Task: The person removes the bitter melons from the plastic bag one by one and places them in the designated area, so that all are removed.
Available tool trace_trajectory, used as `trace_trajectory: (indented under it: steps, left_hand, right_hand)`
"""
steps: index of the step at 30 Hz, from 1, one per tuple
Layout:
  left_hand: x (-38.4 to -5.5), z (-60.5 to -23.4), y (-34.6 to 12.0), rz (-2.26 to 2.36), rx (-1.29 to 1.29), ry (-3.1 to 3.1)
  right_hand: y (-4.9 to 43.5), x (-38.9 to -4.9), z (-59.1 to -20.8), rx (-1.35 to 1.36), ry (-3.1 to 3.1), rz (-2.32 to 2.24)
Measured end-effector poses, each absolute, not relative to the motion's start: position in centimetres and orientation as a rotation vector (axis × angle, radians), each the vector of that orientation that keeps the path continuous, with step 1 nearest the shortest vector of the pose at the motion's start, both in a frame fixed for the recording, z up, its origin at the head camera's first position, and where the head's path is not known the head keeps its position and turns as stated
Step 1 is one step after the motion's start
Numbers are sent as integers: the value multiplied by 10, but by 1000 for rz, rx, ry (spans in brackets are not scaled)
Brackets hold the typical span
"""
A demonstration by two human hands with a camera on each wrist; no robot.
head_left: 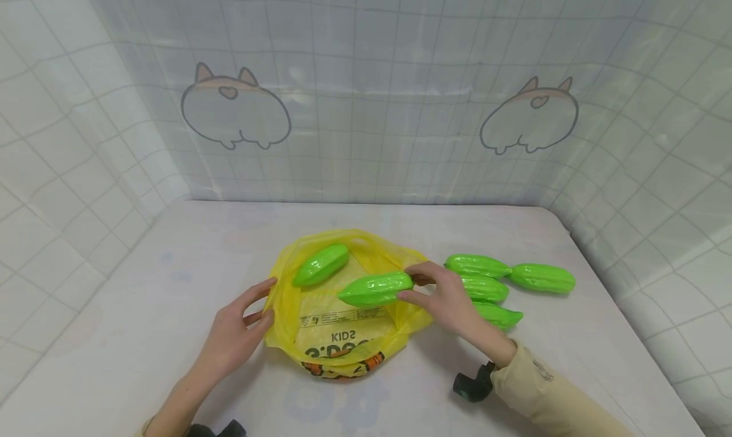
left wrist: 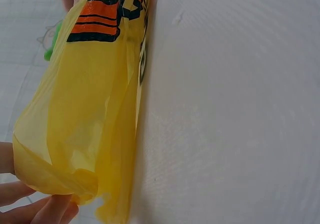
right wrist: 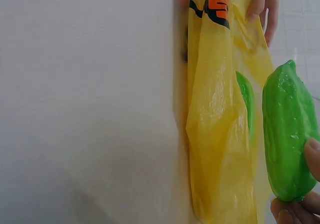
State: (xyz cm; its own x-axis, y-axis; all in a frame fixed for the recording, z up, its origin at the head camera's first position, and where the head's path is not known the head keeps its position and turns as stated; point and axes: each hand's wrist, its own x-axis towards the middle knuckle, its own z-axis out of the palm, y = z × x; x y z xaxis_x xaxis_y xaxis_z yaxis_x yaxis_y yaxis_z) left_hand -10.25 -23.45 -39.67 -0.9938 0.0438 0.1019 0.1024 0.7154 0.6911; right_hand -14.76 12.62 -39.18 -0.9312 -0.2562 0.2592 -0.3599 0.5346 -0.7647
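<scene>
Slantwise, right hand [head_left: 441,294] over bag rim [head_left: 414,323]

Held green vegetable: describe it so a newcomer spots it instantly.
On the white table, find the yellow bag. Over its opening, the right hand pinches a green vegetable, pointed end leftward. Its lookalikes lie in the bag or on the table; only this one is held.

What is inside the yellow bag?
One green vegetable lies in the yellow bag; another, in the right hand, is above it. Anything under the bag's folds is hidden.
</scene>
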Motion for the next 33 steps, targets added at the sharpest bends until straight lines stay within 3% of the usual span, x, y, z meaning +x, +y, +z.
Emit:
trace_trajectory:
  steps: [33]
  left_hand:
    - [-102, -398, -235, -1147, -131, -2827]
  right_hand:
    - [163, -130, -389, 517, -2567, 1261]
